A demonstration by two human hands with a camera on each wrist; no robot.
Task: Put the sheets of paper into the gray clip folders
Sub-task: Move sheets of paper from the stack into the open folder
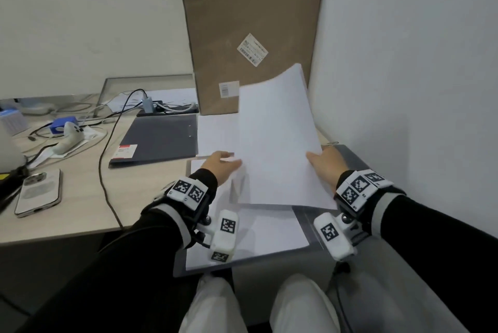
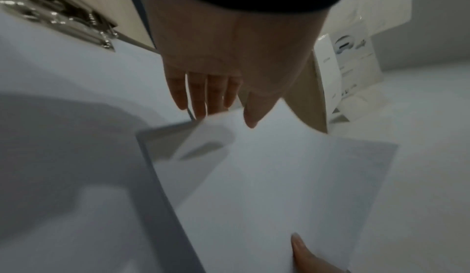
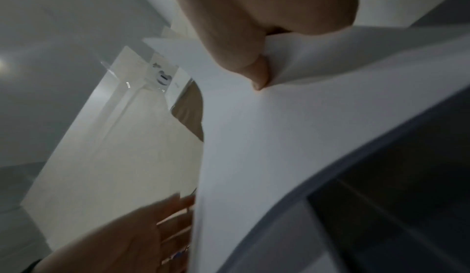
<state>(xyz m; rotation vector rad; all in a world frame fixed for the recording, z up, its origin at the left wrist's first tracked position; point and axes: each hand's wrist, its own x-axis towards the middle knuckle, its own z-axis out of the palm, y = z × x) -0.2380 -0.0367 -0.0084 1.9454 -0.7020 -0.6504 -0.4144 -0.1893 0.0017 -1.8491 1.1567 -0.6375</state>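
A stack of white sheets of paper is raised and tilted above an open gray clip folder at the near edge of the desk; that folder holds white paper. My left hand pinches the stack's left edge, thumb on top and fingers behind. My right hand pinches the right edge, thumb pressed onto the sheets. The folder's metal clip shows in the left wrist view. A second gray folder lies closed to the left.
A tall cardboard box leans in the corner behind the paper, with the white wall close on the right. A phone, a black cable, a white controller and other clutter lie on the desk's left side.
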